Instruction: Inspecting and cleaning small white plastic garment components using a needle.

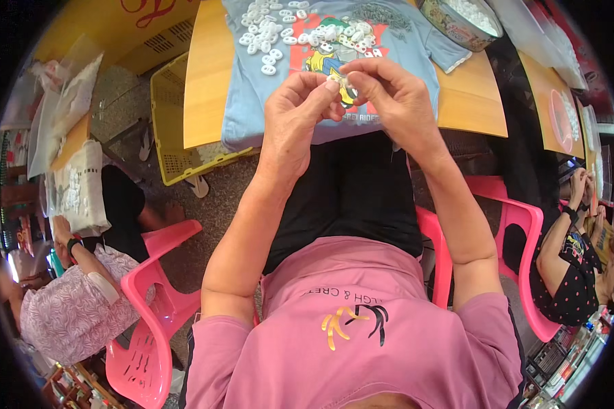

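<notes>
My left hand (pixel 297 112) and my right hand (pixel 399 102) meet above the near side of a light blue T-shirt (pixel 259 109) spread on the table. Both are closed in a pinch, thumbs against fingers. Between the fingertips is a small whitish piece (pixel 343 83), mostly covered, so its shape is unclear. Beyond my left hand lie many white oval plastic pieces with dark holes (pixel 260 31). Smaller white pieces (pixel 348 34) are scattered over the shirt's printed picture. A heap of small grey parts (pixel 382 15) sits farther back.
A round tin (pixel 460 24) of white pieces stands at the back right of the wooden table (pixel 474 102). To the left is a yellow plastic crate (pixel 167 136). People work on both sides, near pink plastic chairs (pixel 150 320). A pink basket (pixel 561 121) sits at the far right.
</notes>
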`<action>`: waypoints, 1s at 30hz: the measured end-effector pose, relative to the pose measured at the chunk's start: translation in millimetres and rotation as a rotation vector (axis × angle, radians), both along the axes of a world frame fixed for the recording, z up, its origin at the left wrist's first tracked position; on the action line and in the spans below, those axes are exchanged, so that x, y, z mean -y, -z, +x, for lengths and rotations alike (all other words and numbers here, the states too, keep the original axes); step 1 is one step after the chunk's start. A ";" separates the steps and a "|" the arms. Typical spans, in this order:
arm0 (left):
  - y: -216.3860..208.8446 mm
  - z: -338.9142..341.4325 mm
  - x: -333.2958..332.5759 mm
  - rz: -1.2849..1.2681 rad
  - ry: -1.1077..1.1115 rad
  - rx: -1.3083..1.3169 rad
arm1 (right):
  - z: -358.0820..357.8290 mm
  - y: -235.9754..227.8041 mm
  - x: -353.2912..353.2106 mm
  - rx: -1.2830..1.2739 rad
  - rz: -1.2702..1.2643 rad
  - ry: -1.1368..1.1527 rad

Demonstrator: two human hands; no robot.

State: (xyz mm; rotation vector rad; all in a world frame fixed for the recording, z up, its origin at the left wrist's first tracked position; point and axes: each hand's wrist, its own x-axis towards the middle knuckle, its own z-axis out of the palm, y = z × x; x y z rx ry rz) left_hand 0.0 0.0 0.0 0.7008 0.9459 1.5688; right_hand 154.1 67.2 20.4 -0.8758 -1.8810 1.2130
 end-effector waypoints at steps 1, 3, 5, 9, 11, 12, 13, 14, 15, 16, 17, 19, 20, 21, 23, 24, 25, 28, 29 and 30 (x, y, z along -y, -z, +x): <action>-1.5 0.4 0.2 0.001 0.005 -0.003 | 3.2 -1.8 -1.3 -0.056 -0.044 -0.033; -4.0 1.2 1.4 -0.001 0.009 -0.003 | 7.9 -5.5 -2.5 -0.109 -0.091 -0.067; -6.2 2.1 3.5 0.001 0.019 -0.010 | 11.0 -8.8 -2.1 -0.248 -0.183 -0.122; -11.8 4.9 4.9 0.015 0.026 -0.018 | 13.2 -11.5 -3.6 -0.217 -0.187 -0.125; -14.9 6.4 7.1 0.014 0.033 -0.049 | 12.6 -12.4 -2.9 -0.208 -0.188 -0.153; -15.8 6.8 7.8 0.013 0.032 -0.047 | 11.4 -13.1 -1.9 -0.206 -0.189 -0.154; -16.4 7.4 8.2 0.011 0.030 -0.063 | 10.0 -13.8 -0.5 -0.214 -0.191 -0.143; -16.3 7.9 8.6 0.009 0.028 -0.079 | 9.2 -14.1 0.4 -0.222 -0.193 -0.133; -15.6 7.6 8.5 0.009 0.025 -0.077 | 9.3 -14.6 0.5 -0.220 -0.194 -0.136; -14.3 7.1 8.1 0.011 0.024 -0.077 | 10.2 -15.0 0.1 -0.203 -0.200 -0.140; -13.5 6.7 8.0 0.014 0.024 -0.077 | 10.8 -15.2 -0.3 -0.186 -0.205 -0.144; -14.5 7.6 7.9 0.006 0.010 -0.091 | 11.3 -13.2 -1.9 -0.189 -0.204 -0.149; -15.2 7.8 7.8 -0.001 -0.001 -0.107 | 11.5 -12.4 -2.8 -0.193 -0.201 -0.150; -15.3 7.6 8.1 -0.002 -0.004 -0.105 | 12.0 -12.5 -3.3 -0.191 -0.202 -0.153; -15.2 7.0 8.1 -0.002 0.001 -0.103 | 12.8 -13.2 -4.2 -0.177 -0.191 -0.155; -14.7 6.7 8.0 -0.002 -0.003 -0.102 | 12.4 -13.1 -4.2 -0.175 -0.192 -0.159; -14.1 6.5 8.0 -0.001 -0.004 -0.108 | 11.9 -12.8 -4.0 -0.183 -0.190 -0.153; -12.4 7.7 7.9 0.005 -0.010 -0.131 | 12.2 -11.1 -5.0 -0.192 -0.190 -0.154; -12.3 8.3 7.5 0.007 -0.011 -0.148 | 12.1 -10.8 -5.5 -0.194 -0.193 -0.157; -12.5 8.5 7.4 0.007 -0.014 -0.148 | 11.5 -10.7 -5.2 -0.194 -0.193 -0.160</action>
